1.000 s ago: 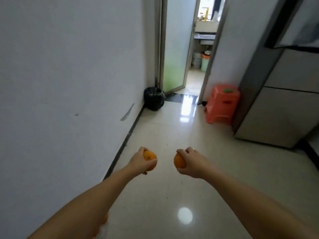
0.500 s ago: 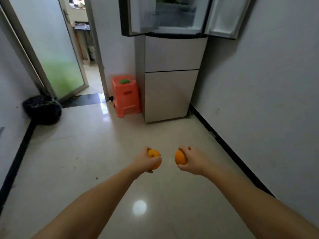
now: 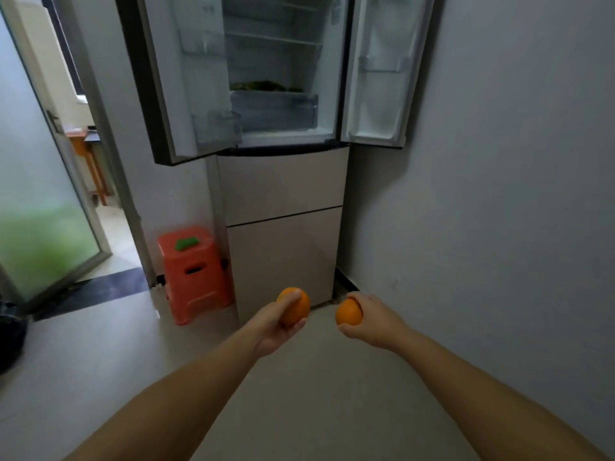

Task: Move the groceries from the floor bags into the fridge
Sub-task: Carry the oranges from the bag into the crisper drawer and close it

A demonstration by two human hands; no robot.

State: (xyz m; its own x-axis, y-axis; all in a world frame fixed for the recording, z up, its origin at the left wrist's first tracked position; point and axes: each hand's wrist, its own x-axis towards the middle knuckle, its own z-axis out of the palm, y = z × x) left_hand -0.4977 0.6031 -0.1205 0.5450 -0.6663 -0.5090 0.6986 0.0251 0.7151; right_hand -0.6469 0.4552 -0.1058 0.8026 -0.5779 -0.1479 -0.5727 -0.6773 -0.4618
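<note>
I see a pale glossy floor [image 3: 83, 354] and grey wall [image 3: 515, 194]. Orange stool [image 3: 194, 277] left, beside a frosted glass door [image 3: 36, 211].

The top of the fridge [image 3: 283, 181] runs off the upper edge. Dark green produce [image 3: 263, 85] above the crisper drawer [image 3: 274, 108] is too blurred to name. The left hand [image 3: 273, 324] covers the near side of its orange [image 3: 297, 307]; the right hand [image 3: 372, 319] hides the far half of the other orange [image 3: 347, 313]. A black bag [image 3: 10, 341] is cut by the left edge, and both forearms leave the bottom edge.
</note>
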